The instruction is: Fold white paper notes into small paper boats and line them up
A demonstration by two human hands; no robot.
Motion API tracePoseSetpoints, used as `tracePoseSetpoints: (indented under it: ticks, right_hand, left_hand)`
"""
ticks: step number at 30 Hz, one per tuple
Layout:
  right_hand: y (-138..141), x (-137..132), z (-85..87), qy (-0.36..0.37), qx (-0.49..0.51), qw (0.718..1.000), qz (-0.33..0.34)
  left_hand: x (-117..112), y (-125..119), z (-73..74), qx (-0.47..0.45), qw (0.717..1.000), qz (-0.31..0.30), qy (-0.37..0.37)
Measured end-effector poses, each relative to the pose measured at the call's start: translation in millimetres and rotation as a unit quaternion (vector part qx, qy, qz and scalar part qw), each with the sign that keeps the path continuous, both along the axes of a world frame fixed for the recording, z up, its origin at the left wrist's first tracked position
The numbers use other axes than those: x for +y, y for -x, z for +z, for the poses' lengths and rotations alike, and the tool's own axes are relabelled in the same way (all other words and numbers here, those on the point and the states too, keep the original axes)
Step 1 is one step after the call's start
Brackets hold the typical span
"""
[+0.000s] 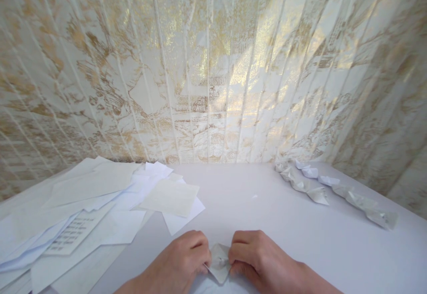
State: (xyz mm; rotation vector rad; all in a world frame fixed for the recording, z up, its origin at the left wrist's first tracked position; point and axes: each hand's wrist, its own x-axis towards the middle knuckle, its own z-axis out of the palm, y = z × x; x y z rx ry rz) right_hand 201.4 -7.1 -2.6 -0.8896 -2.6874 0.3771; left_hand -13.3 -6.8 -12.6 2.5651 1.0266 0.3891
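Note:
Between my two hands, near the front edge of the view, is a small folded piece of paper [220, 262], greyish white and diamond-shaped from above. My left hand [188, 256] pinches its left corner, thumb and fingers pressed together. On the opposite side my right hand [255, 256] grips the right corner in the same way. The fingertips hide both side corners. A pale patch shows below the folded paper, and I cannot make out what it is.
Loose sheets of paper [96, 183] lie in an overlapping heap on the left of the white table [233, 200], one with printed lines [71, 234]. Folded paper boats [328, 180] stand in two rows at the back right. A patterned wall covering [207, 71] rises behind.

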Motion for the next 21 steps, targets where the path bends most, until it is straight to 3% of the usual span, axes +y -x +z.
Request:
tracePoseSetpoints:
  ticks: [8,14,21]
  right_hand:
    - [5,0,-0.4,-0.013,-0.006,1.000,-0.024]
    - [9,-2,-4.8,-0.018,0.024,0.999,-0.041]
    - [8,-1,-9.2,-0.077,-0.002,0.997,-0.029]
  left_hand:
    - [2,3,-7.3,-0.054,0.997,-0.014,-0.054]
    - [5,3,-20.2,-0.152,0.984,-0.033,-0.085]
    - [8,5,-17.3,-0.142,0.988,0.012,-0.062]
